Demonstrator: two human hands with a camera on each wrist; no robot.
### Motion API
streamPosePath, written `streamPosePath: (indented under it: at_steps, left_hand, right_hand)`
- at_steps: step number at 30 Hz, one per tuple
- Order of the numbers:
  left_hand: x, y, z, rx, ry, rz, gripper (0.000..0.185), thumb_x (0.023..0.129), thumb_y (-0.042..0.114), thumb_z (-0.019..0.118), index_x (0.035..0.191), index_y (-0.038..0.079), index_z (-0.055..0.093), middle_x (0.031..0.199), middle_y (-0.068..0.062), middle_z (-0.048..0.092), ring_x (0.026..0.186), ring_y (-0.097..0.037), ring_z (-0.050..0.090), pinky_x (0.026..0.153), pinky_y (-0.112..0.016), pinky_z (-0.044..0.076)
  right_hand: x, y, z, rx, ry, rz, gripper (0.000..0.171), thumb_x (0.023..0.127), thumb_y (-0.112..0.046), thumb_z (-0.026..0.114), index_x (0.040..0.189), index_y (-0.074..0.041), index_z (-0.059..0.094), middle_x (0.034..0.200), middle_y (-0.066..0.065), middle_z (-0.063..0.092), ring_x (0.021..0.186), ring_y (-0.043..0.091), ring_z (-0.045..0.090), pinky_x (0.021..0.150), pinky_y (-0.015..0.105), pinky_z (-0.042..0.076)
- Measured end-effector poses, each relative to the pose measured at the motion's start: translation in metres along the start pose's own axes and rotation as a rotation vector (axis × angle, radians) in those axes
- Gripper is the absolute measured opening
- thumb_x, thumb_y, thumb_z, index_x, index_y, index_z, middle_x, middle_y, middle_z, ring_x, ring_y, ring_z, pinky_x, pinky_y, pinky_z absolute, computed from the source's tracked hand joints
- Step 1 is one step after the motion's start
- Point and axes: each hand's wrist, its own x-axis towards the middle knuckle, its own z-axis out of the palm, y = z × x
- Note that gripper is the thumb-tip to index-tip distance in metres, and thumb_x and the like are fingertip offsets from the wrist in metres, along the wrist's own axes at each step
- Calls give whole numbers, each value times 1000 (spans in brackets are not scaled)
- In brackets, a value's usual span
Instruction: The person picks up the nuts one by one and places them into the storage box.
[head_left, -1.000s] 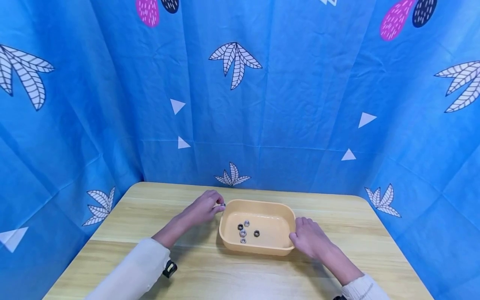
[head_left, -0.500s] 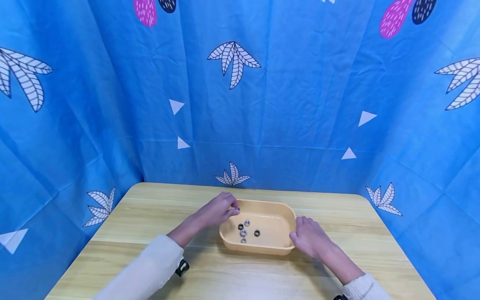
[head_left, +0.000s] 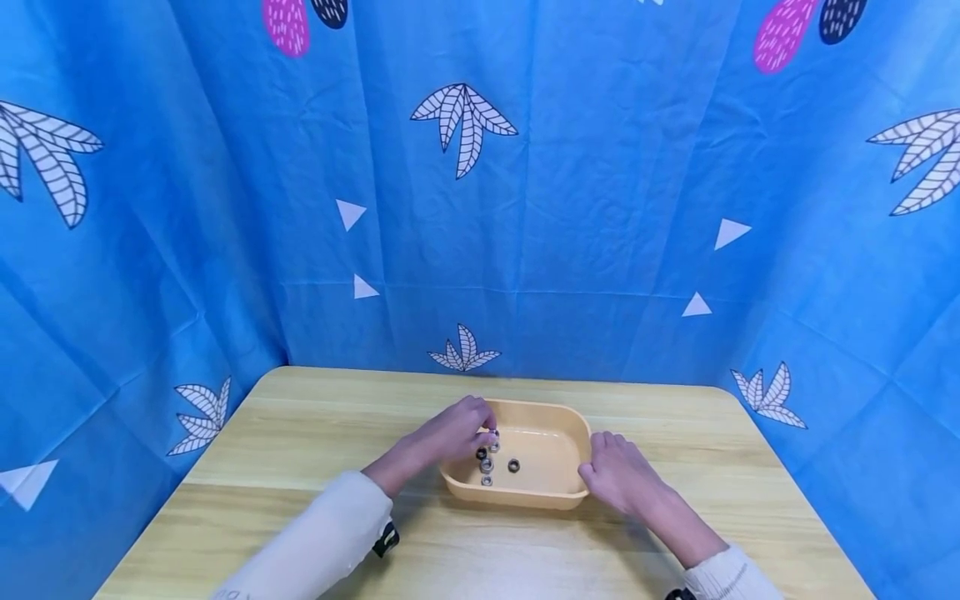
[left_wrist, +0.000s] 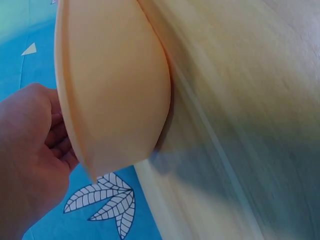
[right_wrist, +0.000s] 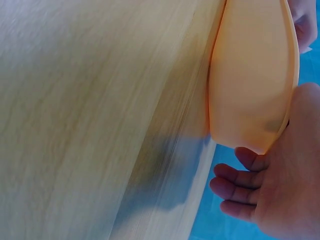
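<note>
left hand (head_left: 459, 431) over the near-left rim of the tub (head_left: 558, 497), fingertips pinching a small metal nut (head_left: 494, 432) above the nuts (head_left: 486, 465) (dark and silvery) lying inside; tub mid-counter (head_left: 300, 433); right hand (head_left: 617, 475), fingers relaxed, resting against the tub's right wall.

Both forearms are clad in loose cream-white long sleeves, ribbed at the right cuff. A small black device is strapped beneath the left sleeve, just behind the left hand (head_left: 457, 433), and a dark strap edge is glimpsed at the cuff behind the right hand (head_left: 617, 477). The hands are bare.
</note>
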Motion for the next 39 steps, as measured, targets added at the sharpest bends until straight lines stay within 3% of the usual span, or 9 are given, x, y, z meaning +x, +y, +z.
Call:
streamPosePath:
  at_steps: [6, 13, 18, 27, 34, 39]
  left_hand:
    - [8, 3, 8, 70, -15, 70, 18, 96, 28, 75, 102, 11, 75, 102, 0, 73, 104, -18, 66, 103, -34, 54]
    - [14, 5, 20, 96, -69, 78, 13, 93, 26, 79, 92, 14, 77, 90, 6, 67, 85, -8, 58, 85, -24, 53]
    - [17, 8, 24, 147, -102, 92, 13, 91, 28, 80, 85, 17, 76, 81, 8, 65, 76, -5, 54, 81, -22, 51]
    - [21, 11, 33, 243, -167, 48, 16, 93, 34, 76, 82, 23, 74, 80, 11, 62, 81, -7, 51, 82, -24, 47]
    - [22, 18, 33, 205, -192, -11, 17, 94, 32, 76, 81, 22, 72, 79, 12, 60, 82, -8, 49, 84, -25, 46]
    - [25, 22, 30, 178, -188, -28, 23, 91, 29, 80, 71, 22, 71, 69, 12, 58, 73, -8, 49, 78, -24, 47]
  right_hand:
    - [0, -1, -1, 6, 1, 6, 26, 95, -23, 56, 103, 2, 58, 90, 9, 55, 85, 25, 52, 82, 45, 47]
    - [1, 0, 1, 15, -16, 6, 25, 96, -23, 55, 102, 1, 57, 89, 8, 54, 84, 23, 51, 80, 44, 46]
    - [0, -1, 1, 12, -8, 3, 22, 95, -22, 56, 99, 0, 57, 88, 8, 54, 83, 24, 51, 79, 44, 46]
    - [1, 0, 2, 8, 21, -8, 22, 94, -22, 56, 97, -1, 57, 86, 7, 53, 82, 23, 51, 78, 44, 46]
    - [0, 2, 2, 8, -4, 2, 22, 95, -21, 56, 99, 0, 57, 87, 8, 53, 82, 24, 50, 77, 42, 45]
    - [0, 2, 0, 22, 2, 1, 25, 95, -21, 57, 103, 2, 58, 89, 9, 56, 83, 24, 52, 79, 43, 47]
